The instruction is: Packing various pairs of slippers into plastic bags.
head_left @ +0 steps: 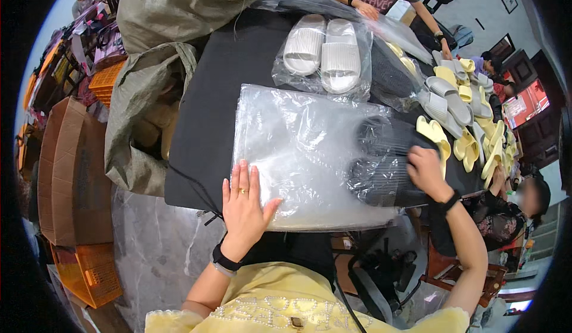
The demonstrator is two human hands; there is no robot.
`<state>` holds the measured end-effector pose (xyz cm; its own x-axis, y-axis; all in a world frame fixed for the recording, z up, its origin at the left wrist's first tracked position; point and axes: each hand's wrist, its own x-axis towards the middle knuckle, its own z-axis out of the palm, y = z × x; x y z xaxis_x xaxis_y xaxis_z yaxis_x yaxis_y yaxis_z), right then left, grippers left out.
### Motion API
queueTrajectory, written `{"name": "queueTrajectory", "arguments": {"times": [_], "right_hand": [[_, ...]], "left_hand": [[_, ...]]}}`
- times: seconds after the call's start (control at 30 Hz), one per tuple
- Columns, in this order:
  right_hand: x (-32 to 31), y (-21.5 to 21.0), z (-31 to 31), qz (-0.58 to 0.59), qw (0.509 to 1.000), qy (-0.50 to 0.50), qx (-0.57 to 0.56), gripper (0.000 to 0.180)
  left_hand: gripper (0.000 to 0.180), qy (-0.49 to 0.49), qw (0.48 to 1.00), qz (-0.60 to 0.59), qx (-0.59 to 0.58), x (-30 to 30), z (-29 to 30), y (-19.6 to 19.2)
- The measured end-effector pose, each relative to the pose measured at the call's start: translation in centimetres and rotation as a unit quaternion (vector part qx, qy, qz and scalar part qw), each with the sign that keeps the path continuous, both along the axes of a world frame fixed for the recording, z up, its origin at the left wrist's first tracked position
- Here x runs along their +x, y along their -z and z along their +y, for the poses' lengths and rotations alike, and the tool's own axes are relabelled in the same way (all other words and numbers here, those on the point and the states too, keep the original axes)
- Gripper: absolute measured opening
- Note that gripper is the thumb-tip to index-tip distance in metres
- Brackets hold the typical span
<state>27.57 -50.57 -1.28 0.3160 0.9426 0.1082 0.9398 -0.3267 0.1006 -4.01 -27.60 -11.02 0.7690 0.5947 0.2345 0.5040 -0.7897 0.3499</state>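
Note:
My left hand [243, 199] lies flat, fingers stretched, on the near left corner of a stack of clear plastic bags [286, 136]. At the right end of the stack, a pair of black ribbed slippers [381, 175] lies side by side, at least partly inside the top bag. My right hand [428, 171] is curled at the right end of these slippers, slightly blurred. Its fingertips are partly hidden. Beyond the stack rests a pair of light grey slippers [341, 65] in a clear bag.
Loose yellow slippers [434, 133] and grey slippers [456, 109] are heaped along the table's right side. An open woven sack [134, 124] stands at the left, near a cardboard box [77, 178] and an orange crate [95, 273]. Other people work at the far side and right.

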Motion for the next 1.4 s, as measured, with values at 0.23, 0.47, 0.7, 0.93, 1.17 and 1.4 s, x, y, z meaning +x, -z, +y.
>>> {"name": "queueTrajectory", "arguments": {"times": [0.23,0.47,0.7,0.93,1.17,1.4], "right_hand": [[-0.1,-8.5,-9.6,-0.056,0.962,0.215,0.160,0.029],[-10.9,-9.4,3.0,0.171,0.960,0.144,0.166,0.035],[-16.2,4.4,15.1,0.255,0.950,-0.130,0.121,0.024],[-7.2,6.4,11.3,0.191,0.966,0.134,0.112,0.026],[3.1,7.2,3.1,0.191,0.914,0.336,0.122,0.038],[8.8,7.3,-0.2,0.113,0.905,0.399,0.089,0.036]], "left_hand": [[0.064,0.017,1.000,-0.009,-0.014,0.0,-0.6,-1.1],[0.063,0.041,0.999,-0.009,0.031,0.1,-1.6,0.8],[0.053,0.093,0.964,-0.181,-0.173,-0.7,-2.5,3.9],[0.062,0.017,0.999,-0.009,0.027,0.6,-2.2,0.6],[0.063,0.025,0.999,0.000,0.037,1.1,-2.1,0.3],[0.062,0.015,0.998,0.040,0.054,0.7,-2.5,0.1]]}}
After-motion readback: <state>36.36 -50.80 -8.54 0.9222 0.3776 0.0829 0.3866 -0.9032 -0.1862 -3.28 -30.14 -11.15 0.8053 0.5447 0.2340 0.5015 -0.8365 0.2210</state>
